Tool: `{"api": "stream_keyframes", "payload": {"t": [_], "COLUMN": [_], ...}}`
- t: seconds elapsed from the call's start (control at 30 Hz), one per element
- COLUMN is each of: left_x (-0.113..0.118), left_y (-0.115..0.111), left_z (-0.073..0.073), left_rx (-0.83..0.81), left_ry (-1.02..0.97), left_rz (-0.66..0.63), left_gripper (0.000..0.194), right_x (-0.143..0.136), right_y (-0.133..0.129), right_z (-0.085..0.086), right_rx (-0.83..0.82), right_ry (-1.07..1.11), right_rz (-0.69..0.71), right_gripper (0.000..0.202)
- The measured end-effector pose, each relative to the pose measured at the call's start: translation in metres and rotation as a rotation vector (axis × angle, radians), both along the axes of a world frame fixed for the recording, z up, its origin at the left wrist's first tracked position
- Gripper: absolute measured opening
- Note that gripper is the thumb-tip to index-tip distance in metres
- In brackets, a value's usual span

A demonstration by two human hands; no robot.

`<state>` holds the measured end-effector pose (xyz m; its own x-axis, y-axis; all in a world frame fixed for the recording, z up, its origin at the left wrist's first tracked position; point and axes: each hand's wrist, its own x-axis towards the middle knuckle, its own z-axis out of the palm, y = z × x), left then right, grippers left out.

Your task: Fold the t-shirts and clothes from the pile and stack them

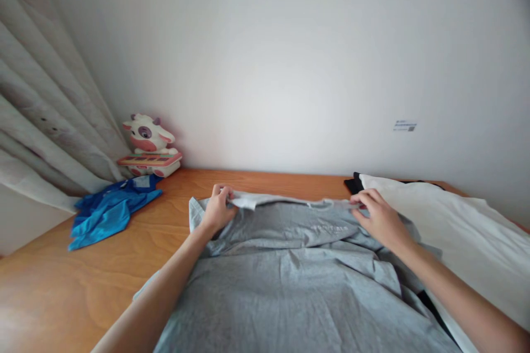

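A grey shirt [281, 281] is spread over the wooden table, its far edge lifted slightly and its near part wrinkled, running out of the bottom of the view. My left hand [219, 208] pinches the far edge of the shirt at its left side. At the right side of the same edge, my right hand [377, 216] is closed on the fabric. Between the two hands the edge is stretched nearly straight, with a paler strip of cloth along it.
White clothing [451, 226] with black cloth [353, 183] under it lies at the right. A blue garment [111, 207] and a cow-shaped toy keyboard [151, 146] are at the left, beside a curtain [45, 83]. The wooden table [53, 287] meets a white wall behind.
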<state>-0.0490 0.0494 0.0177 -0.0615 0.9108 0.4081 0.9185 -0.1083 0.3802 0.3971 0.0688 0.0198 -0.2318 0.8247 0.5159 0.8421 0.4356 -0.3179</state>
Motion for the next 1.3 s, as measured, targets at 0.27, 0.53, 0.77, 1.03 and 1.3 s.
{"api": "stream_keyframes", "payload": {"t": [0.27, 0.53, 0.77, 1.03, 1.3], "left_x": [-0.012, -0.002, 0.037, 0.059, 0.042], "left_y": [-0.062, -0.014, 0.07, 0.018, 0.055], "left_z": [0.011, 0.021, 0.026, -0.05, -0.054], "left_rx": [-0.275, -0.487, -0.2, -0.333, -0.399], "left_ry": [0.393, -0.407, -0.368, 0.011, 0.251], "left_rz": [-0.141, 0.002, 0.06, -0.032, -0.024], "left_gripper": [0.012, 0.036, 0.048, 0.072, 0.086], "right_x": [0.008, -0.022, -0.092, -0.114, -0.115], "right_y": [-0.056, -0.017, 0.067, 0.028, 0.053], "right_z": [-0.013, 0.005, 0.02, -0.053, -0.059], "right_rx": [-0.357, -0.909, -0.413, -0.535, -0.56], "right_ry": [-0.119, 0.653, 0.337, -0.175, -0.363], "right_rz": [0.021, 0.087, 0.004, -0.114, -0.195], "right_gripper": [0.004, 0.016, 0.054, 0.061, 0.071]}}
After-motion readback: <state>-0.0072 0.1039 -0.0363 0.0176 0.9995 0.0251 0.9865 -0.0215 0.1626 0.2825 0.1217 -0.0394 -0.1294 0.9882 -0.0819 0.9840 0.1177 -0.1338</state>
